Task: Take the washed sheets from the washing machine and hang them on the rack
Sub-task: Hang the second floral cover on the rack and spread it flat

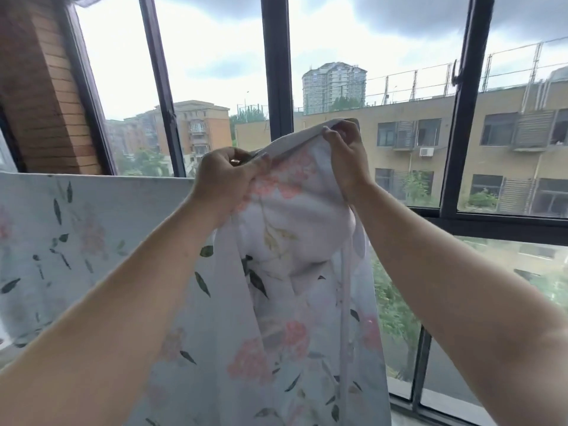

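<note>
Left hand (227, 173), right hand (345, 152): pinch grips on top hem of floral sheet (292, 241).

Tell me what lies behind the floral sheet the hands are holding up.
Behind the floral sheet, gripped by the left hand and right hand, stand the dark window frame and a yellow building. The sheet covers whatever is straight behind it.

An enclosed home balcony on an upper floor: dark-framed windows (278, 66), a brick wall (40, 96) at ten o'clock, a floral sheet (76, 241) hung drying, apartment blocks (415, 133) outside.
</note>
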Motion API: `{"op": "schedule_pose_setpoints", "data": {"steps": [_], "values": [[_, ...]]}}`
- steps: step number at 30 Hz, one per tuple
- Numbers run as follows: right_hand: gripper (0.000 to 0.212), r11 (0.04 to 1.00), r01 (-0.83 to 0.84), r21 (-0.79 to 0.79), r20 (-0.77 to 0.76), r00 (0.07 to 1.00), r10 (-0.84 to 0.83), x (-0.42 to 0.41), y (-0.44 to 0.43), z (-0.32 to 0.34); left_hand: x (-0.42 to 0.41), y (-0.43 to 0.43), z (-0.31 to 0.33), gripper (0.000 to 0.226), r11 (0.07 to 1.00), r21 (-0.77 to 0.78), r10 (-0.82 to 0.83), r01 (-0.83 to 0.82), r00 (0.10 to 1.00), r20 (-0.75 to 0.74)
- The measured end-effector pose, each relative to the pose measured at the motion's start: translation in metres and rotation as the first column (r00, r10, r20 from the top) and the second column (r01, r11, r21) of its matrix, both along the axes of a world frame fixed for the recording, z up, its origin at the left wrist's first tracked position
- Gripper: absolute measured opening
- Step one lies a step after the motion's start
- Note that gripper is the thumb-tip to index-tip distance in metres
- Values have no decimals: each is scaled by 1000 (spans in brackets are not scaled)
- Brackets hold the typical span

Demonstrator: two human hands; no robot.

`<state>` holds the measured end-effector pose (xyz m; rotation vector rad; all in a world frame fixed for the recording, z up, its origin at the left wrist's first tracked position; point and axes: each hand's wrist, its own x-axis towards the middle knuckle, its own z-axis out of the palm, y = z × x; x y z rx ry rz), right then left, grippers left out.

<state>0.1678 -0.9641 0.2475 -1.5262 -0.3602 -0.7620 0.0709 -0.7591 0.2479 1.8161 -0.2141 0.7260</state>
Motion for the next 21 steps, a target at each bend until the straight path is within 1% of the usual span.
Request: {"op": "schedule_pose_setpoints", "data": {"steps": [3,4,7,9,11,13,15,17,18,19,20,21], "values": [[49,991,-112,-74,61,991,117,21,7,12,18,18,-1,24,995,-93,-28,27,1000,-12],[50,983,-153,-104,49,986,159,22,7,15,22,22,-2,24,990,-133,-47,44,999,-16],[46,944,-265,-199,11,962,273,36,15,28,37,32,-6,26,951,-285,-131,122,991,-11],[55,916,-314,-250,-22,948,319,47,22,36,46,36,-11,28,925,-357,-147,127,989,-28],[53,889,-373,-265,-37,925,378,61,31,43,56,40,-18,33,921,-378,-123,89,990,-66],[51,844,-454,-287,-58,887,457,69,44,48,65,43,-28,40,949,-314,-57,18,992,-116],[58,768,-558,-314,-181,829,529,80,56,48,68,45,-37,44,982,-176,44,-72,986,-160],[62,637,-691,-342,-392,721,571,92,62,42,71,44,-45,42,989,-69,116,-132,974,-196],[62,539,-776,-327,-510,625,591,103,67,40,73,45,-47,39,985,-51,152,-165,967,-207],[59,465,-826,-319,-603,555,573,108,68,35,74,45,-49,36,983,-41,165,-177,962,-218],[57,404,-859,-314,-672,502,544,113,72,28,75,45,-50,34,981,-35,182,-193,960,-215],[55,375,-859,-349,-699,505,507,115,76,22,75,45,-52,33,975,-27,209,-219,957,-202]]}}
